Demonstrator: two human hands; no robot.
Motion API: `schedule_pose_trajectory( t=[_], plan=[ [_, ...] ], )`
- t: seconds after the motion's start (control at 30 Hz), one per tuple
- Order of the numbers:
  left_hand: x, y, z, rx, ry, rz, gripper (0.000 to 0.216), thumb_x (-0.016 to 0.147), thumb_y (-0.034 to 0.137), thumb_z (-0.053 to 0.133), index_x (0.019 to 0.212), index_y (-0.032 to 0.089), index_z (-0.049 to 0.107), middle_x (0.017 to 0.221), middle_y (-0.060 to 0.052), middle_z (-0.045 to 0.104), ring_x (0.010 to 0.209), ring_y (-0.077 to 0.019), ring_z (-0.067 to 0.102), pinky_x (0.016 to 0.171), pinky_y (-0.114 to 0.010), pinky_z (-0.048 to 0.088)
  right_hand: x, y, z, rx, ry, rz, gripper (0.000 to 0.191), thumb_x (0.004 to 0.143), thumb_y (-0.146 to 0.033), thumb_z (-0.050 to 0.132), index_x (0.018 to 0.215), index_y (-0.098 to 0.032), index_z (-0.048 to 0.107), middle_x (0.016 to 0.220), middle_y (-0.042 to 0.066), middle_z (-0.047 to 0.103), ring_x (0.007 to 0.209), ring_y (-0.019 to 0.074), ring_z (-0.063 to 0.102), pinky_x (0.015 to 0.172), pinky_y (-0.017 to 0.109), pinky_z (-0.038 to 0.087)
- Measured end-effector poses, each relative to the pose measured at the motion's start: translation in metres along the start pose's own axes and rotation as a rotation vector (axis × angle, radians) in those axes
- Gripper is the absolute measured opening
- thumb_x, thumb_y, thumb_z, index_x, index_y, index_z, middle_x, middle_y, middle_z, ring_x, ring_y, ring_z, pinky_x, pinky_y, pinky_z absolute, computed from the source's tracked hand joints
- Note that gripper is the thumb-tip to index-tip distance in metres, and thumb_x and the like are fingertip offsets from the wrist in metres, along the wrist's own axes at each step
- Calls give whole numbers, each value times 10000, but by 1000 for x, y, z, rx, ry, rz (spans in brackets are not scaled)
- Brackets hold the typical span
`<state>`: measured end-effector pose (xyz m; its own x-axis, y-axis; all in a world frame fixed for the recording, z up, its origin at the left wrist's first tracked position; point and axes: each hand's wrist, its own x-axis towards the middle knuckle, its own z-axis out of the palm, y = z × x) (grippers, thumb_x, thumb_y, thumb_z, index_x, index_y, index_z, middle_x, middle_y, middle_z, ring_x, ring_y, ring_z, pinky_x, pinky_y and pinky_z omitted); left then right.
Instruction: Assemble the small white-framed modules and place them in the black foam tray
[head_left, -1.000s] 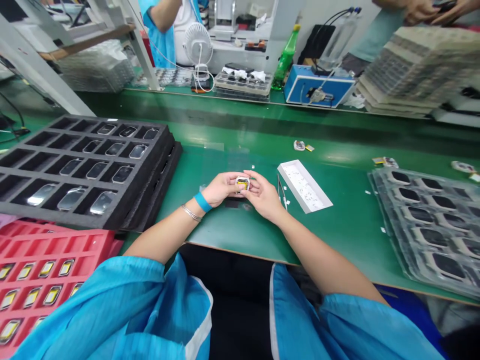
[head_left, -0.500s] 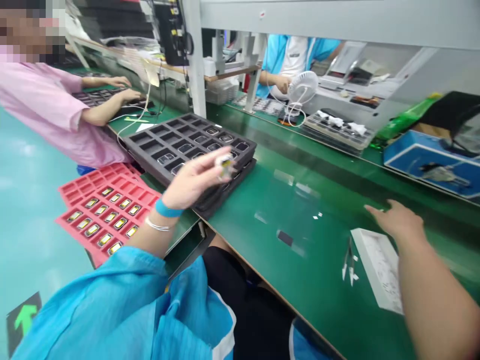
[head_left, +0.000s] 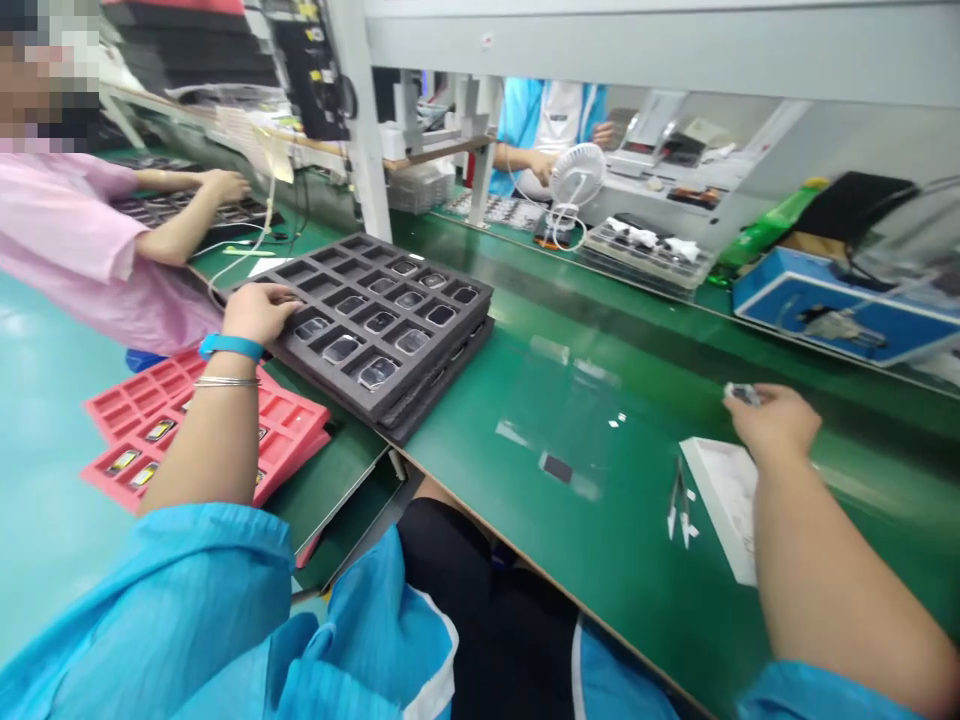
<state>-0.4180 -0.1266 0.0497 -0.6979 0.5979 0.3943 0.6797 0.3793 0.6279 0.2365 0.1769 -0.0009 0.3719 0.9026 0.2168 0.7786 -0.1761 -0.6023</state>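
The right hand [head_left: 772, 422] sits low at the right of the frame, its thumb and fingers clenched on a small silver-and-dark part [head_left: 744, 394]. The part is so small and blurred here that its exact kind is hard to make out. That hand hovers just above the near end of a white rectangular tray [head_left: 726, 500], which lies on the green counter [head_left: 600, 540] with a pair of metal tweezers [head_left: 675, 505] just beside it.

The left hand [head_left: 259, 312] is released, its fingers resting open on the upper left edge of a dark grey foam tray [head_left: 427, 365]. It grasps nothing. A blue wristband [head_left: 229, 347] and a thin metal bangle [head_left: 225, 381] circle that wrist.

The foam tray sits on a stack of similar trays at the middle left of the frame, with glossy units [head_left: 341, 348] in the pockets nearest the lower right. Below it, at the lower left, a red compartment tray [head_left: 296, 415] holds small yellow-and-dark pieces [head_left: 124, 461], partly hidden by the left forearm.

At the upper left, a co-worker in pink [head_left: 67, 240] has one hand on another dark tray. At the top centre, a co-worker in a blue smock [head_left: 547, 130] stands beside a small white fan [head_left: 577, 175]. A blue-cased machine [head_left: 840, 320] sits at the right.
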Motion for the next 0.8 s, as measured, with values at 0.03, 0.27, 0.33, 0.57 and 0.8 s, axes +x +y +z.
schedule_pose_trajectory(
  t=[0.03, 0.27, 0.33, 0.57, 0.8],
  plan=[
    [-2, 4, 0, 3, 15, -3, 291, 622, 468, 777, 601, 217, 631, 668, -46, 635, 1033, -381, 639, 954, -593, 418, -6, -4, -3, 43, 37, -29, 191, 650, -169, 714, 732, -240, 556, 1024, 155, 695, 1104, 358, 638, 1002, 480, 455],
    [-93, 127, 13, -110, 98, 347, 270, 828, 378, 632, 1088, 345, 696, 1274, 29, 629, 1342, -357, 453, 1160, -621, 274, -90, -28, -36, 585, 208, -436, 428, 640, -263, 768, 1030, -206, 600, 1026, 94, 689, 947, 250, 674, 920, 444, 519],
    [-131, 180, 38, -367, -120, 442, 341, 872, 390, 609, 1203, 334, 668, 1180, 25, 681, 1149, -296, 616, 1047, -510, 452, -125, -35, -39, 645, 142, -522, 423, 671, -274, 759, 1050, -199, 589, 1043, 73, 677, 969, 233, 663, 941, 442, 514],
    [-196, 295, 189, -1001, -1301, 283, 766, 554, 332, 894, 1254, 147, 646, 1196, -143, 686, 1115, -293, 641, 1005, -450, 489, -203, -39, -20, 761, -51, -565, 384, 737, -284, 744, 1076, -223, 573, 1066, 60, 674, 1007, 220, 650, 934, 388, 523],
    [-205, 281, 221, -1278, -1403, -127, 541, 555, 266, 900, 1060, 190, 720, 1001, -53, 722, 860, -159, 679, 811, -306, 565, -208, -35, -23, 599, -88, -646, 137, 829, -314, 689, 948, -255, 659, 1068, 53, 701, 1057, 241, 624, 968, 448, 492]
  ],
)
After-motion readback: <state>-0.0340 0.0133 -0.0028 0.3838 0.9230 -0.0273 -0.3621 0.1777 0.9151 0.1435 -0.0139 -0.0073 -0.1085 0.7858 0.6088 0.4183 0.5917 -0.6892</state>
